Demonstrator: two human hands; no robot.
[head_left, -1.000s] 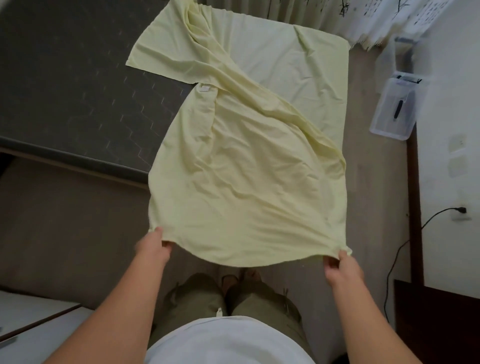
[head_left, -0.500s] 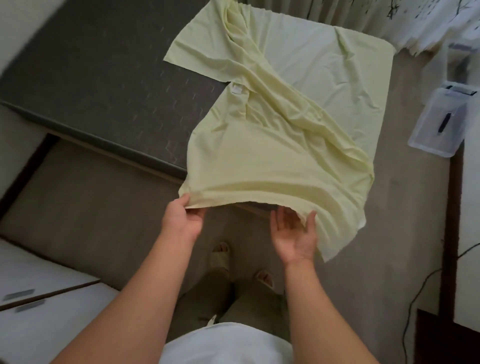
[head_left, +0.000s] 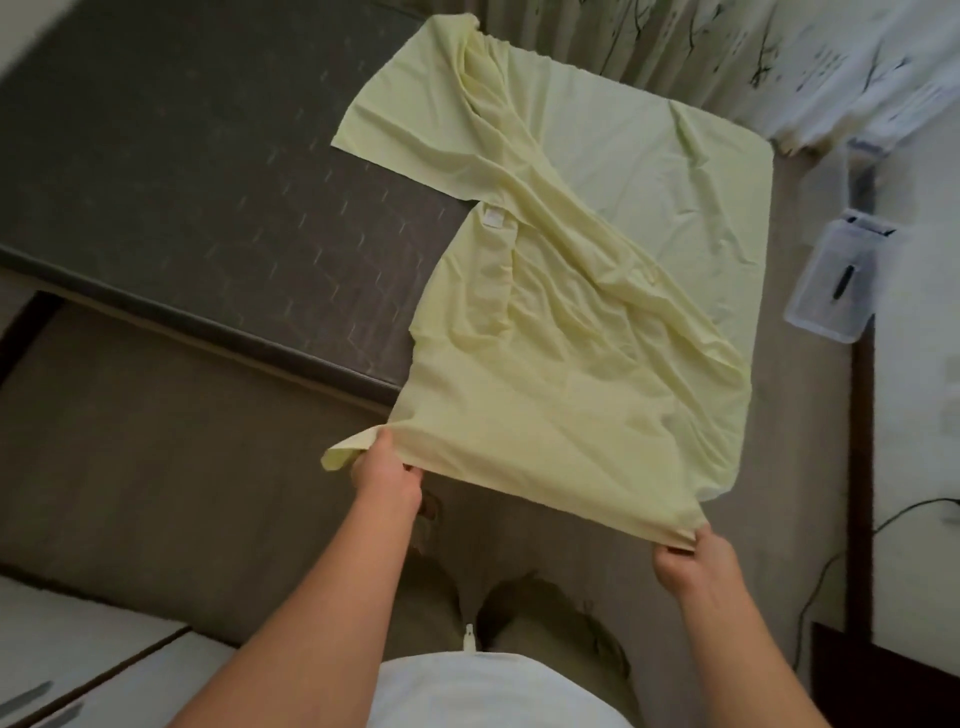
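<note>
Your left hand pinches the near edge of the pale yellow sheet close to its left corner, and a short flap of cloth hangs past the fingers. Your right hand pinches the same edge at the right corner, fingers curled round the fabric. The edge is stretched between both hands above the floor. The far part lies wrinkled on the dark mattress. A clear plastic box sits well apart, right.

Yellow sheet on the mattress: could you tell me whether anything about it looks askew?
Yes. The yellow sheet is twisted: a bunched ridge runs diagonally across it, and it covers only the right end of the grey mattress.
</note>
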